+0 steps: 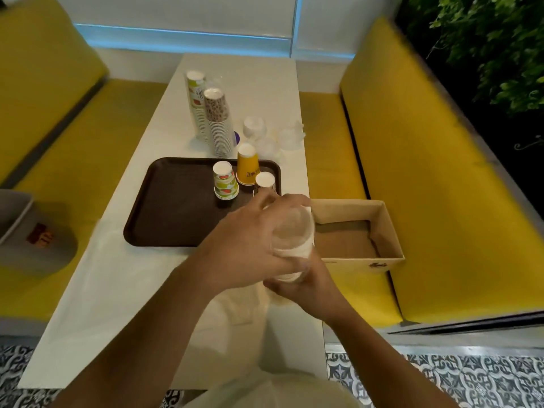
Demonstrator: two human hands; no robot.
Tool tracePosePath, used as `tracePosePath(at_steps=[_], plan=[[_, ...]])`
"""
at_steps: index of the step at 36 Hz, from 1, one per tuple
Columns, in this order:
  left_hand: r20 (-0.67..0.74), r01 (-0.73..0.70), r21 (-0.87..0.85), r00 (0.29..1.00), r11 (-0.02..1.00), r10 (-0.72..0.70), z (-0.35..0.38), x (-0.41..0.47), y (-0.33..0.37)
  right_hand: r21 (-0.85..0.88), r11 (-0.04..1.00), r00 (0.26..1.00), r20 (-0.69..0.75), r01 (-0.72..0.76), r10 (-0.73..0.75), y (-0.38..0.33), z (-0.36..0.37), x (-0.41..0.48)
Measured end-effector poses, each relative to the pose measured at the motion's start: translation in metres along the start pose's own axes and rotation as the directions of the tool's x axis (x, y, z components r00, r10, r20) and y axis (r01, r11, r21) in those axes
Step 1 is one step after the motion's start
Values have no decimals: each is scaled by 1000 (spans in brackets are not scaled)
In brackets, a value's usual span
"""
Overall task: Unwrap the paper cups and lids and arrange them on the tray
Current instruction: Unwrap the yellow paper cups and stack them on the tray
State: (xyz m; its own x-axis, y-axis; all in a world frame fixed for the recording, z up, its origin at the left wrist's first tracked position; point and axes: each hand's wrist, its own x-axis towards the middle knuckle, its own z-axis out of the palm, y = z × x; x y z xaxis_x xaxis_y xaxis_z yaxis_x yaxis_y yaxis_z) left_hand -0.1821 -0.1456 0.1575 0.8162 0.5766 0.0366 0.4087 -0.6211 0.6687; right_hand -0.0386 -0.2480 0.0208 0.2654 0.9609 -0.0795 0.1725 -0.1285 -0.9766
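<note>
Together, the two hands held one stack of lids [293, 240] in the air, above the near right corner of the tray [176, 207] and just beside the cardboard box [362, 263]. The left hand [250, 240] lay over the top and the left side of the stack with its fingers curled round it. The right hand [306, 284] gripped the stack from below. The stack looked pale and half clear, but it was blurred, so I could not tell if a wrap was on it.

On the far right part of the brown tray stood three cups upside down, close together: a fruit-pattern cup [225, 181], a yellow cup [248, 169] behind it, and a dark cup [265, 182] partly hidden by the left fingers. Beyond the tray, on the white table [117, 290], two tall cup stacks [218, 122] stood side by side. Near them, to the right, were some clear plastic pieces [290, 136]. Yellow benches [426, 172] were on both sides of the table.
</note>
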Motion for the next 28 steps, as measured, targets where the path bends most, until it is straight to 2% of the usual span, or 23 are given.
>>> tracePosePath(at_steps=[3,4,6,8,10,14,16,20,23,26,28], plan=[[-108,1,-187,994,982,-21,2,-3,-1,57,997,997,-50,-54,57,17,-2,-4],[-146,1,-196,989,981,-30,-1,-3,-1,61,997,996,-69,-54,58,20,-3,-5],[-151,38,-28,988,999,-42,-8,-2,2,77,996,996,-82,-40,46,23,-4,-6],[-12,102,215,995,971,-102,-12,3,8,90,996,997,-73,-22,29,26,-6,-6],[107,152,383,972,911,-207,-12,10,17,84,996,997,-68,-23,29,27,-7,-4],[193,78,615,950,784,-245,-1,23,32,5,1000,1000,-25,-16,16,22,-6,1],[228,56,667,934,743,-275,6,28,37,-14,1000,999,-43,19,-20,17,-6,1],[268,68,683,903,727,-336,15,36,38,-12,988,985,-76,157,-157,4,-8,2],[288,68,649,900,758,-328,14,34,35,-64,977,973,-95,204,-210,-4,-8,3],[274,-1,603,940,798,-206,3,30,24,-56,982,976,-114,179,-184,-4,-6,3],[157,-36,533,986,845,-56,-12,27,22,-36,988,982,-116,147,-151,-2,-5,2]])
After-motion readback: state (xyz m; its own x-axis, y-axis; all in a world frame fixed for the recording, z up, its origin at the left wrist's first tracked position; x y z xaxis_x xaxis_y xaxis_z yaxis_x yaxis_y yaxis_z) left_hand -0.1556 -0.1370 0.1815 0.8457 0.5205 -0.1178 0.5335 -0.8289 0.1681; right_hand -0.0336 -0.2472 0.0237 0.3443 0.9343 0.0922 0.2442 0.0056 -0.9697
